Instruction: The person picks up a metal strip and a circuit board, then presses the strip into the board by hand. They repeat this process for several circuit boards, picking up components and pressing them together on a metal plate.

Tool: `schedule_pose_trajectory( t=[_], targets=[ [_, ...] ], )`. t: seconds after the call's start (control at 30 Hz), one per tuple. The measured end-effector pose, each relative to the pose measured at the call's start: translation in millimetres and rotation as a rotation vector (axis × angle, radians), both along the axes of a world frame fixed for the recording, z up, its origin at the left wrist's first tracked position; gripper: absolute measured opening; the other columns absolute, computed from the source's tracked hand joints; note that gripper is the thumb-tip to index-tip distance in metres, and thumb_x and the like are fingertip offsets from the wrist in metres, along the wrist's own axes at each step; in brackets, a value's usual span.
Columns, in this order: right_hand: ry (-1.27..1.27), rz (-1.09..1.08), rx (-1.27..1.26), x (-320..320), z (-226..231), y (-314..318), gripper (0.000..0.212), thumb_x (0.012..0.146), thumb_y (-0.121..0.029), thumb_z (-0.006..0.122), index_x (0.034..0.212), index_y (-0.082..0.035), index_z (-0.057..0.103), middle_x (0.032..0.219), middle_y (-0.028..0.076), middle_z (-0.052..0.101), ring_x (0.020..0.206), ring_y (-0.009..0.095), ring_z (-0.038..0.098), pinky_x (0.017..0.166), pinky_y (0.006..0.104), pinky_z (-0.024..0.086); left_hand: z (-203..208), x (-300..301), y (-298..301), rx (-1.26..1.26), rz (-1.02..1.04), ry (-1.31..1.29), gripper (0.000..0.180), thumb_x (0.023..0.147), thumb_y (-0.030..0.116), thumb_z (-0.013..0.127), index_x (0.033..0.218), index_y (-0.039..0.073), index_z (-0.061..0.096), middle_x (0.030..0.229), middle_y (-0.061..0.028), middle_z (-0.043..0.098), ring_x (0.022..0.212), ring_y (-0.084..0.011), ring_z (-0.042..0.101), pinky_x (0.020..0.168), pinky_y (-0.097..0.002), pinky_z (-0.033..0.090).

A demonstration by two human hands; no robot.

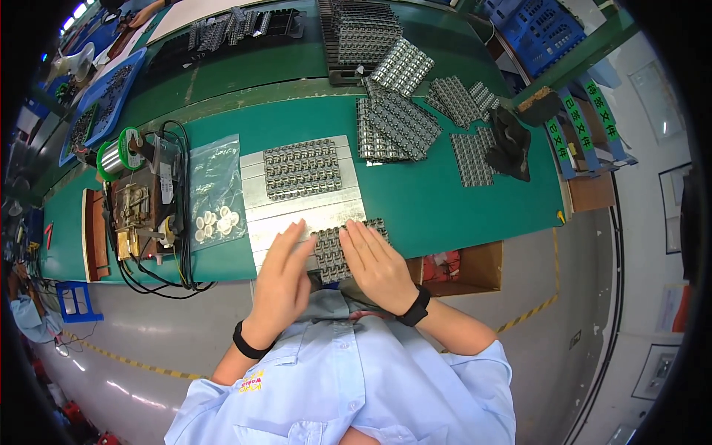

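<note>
A panel of small metal connector-like parts in rows (331,256) lies at the bench's near edge, over the lower right of a silvery slatted plate (297,215). My right hand (378,271) rests on its right part with fingers stretched flat, hiding some of the rows. Along its left edge is my left hand (280,276), fingers straight and holding nothing; whether it touches the panel I cannot tell. Farther up the plate sits a second such panel (302,169). Both wrists wear black bands.
Stacked panels (400,126) and a black cloth (510,144) lie to the right on the green bench (445,215). At left are a clear bag (215,167) with white round pieces, a solder wire spool (119,157) and a cabled device (141,211). A slotted rack (360,33) stands behind.
</note>
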State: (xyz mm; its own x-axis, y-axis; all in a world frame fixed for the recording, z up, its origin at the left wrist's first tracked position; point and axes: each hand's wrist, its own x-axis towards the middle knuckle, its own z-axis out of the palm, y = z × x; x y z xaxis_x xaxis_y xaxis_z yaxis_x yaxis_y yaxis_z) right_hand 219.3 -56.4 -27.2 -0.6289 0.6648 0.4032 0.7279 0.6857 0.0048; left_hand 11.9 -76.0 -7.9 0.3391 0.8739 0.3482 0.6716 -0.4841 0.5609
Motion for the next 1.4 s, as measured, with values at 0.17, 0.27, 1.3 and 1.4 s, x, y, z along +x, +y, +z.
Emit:
schedule_pose_trajectory(
  t=[0.17,0.27,1.3,1.4],
  targets=[
    [0.49,-0.139,-0.31,19,27,19,0.037,0.082,0.001,0.059,0.119,0.002,0.059,0.121,0.02,0.061,0.11,0.026,0.062,0.096,0.0357,0.049,1,-4,5,-0.054,0.16,-0.136,0.042,0.079,-0.005,0.06,0.121,0.0,0.057,0.133,-0.0183,0.053,0.121,-0.0369,0.052,0.1,-0.0425,0.043],
    [0.846,-0.379,-0.762,38,67,21,0.034,0.086,0.003,0.058,0.12,0.001,0.057,0.114,0.018,0.064,0.105,0.024,0.064,0.09,0.0316,0.049,-2,4,9,-0.144,0.107,-0.193,0.039,0.08,-0.002,0.061,0.119,0.0,0.057,0.132,-0.0184,0.052,0.117,-0.038,0.052,0.097,-0.0438,0.044],
    [0.012,0.115,-0.09,-62,27,126,0.043,0.084,-0.002,0.05,0.127,0.001,0.05,0.128,0.023,0.054,0.116,0.038,0.054,0.099,0.0434,0.044,14,20,17,0.304,-0.112,-0.072,0.014,0.069,0.008,0.064,0.083,0.006,0.061,0.083,-0.006,0.056,0.078,-0.0229,0.055,0.068,-0.0322,0.045],
    [0.029,0.102,-0.079,-63,24,119,0.046,0.082,-0.004,0.053,0.128,0.002,0.05,0.13,0.023,0.053,0.118,0.038,0.052,0.102,0.0441,0.042,15,9,22,0.305,-0.062,-0.159,0.015,0.069,0.004,0.069,0.084,0.005,0.064,0.085,-0.0063,0.058,0.079,-0.0231,0.057,0.068,-0.0327,0.046]
  ],
)
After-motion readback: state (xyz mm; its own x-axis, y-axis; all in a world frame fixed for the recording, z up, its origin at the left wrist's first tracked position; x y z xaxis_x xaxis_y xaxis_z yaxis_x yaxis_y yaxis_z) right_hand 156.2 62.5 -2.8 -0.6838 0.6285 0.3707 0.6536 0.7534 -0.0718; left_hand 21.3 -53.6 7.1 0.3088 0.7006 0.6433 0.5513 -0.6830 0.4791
